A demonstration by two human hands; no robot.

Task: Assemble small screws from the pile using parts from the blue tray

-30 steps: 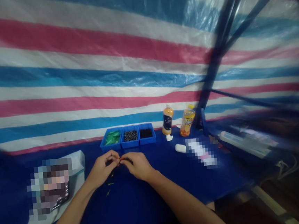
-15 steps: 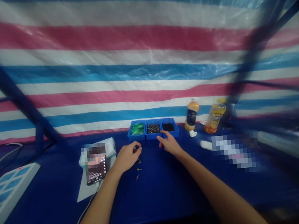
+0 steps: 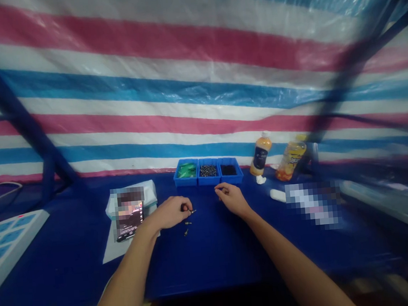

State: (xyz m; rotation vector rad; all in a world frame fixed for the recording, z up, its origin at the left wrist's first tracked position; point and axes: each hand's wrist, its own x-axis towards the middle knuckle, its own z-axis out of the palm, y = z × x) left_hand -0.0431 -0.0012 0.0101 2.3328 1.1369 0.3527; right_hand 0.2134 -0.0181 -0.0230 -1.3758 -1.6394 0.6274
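Note:
My left hand (image 3: 171, 212) is closed, with fingers curled over the table. Something dark shows inside its curl, too small to name. A small brass-coloured metal piece (image 3: 194, 211) sits at its fingertips; whether it is gripped or only touched I cannot tell. Two similar small metal pieces (image 3: 188, 223) lie on the blue tabletop just below. My right hand (image 3: 234, 200) has thumb and fingers pinched together in front of the bins, and what is between them is hidden. Three joined blue bins stand beyond: green packets (image 3: 187, 170), small dark-and-shiny parts (image 3: 208, 170), black parts (image 3: 228, 170).
A lit phone (image 3: 130, 221) leans on a pale packet (image 3: 149, 192) at left. A white power strip (image 3: 12, 246) lies farther left. Two drink bottles (image 3: 261, 155) and crumpled tissue (image 3: 261, 179) stand right of the bins. Blue frame bars (image 3: 26, 125) slant up both sides.
My right hand has drawn back from the bins toward me, and its spread fingers have come together. My left hand stays curled near the metal pieces. The whole view has shifted slightly.

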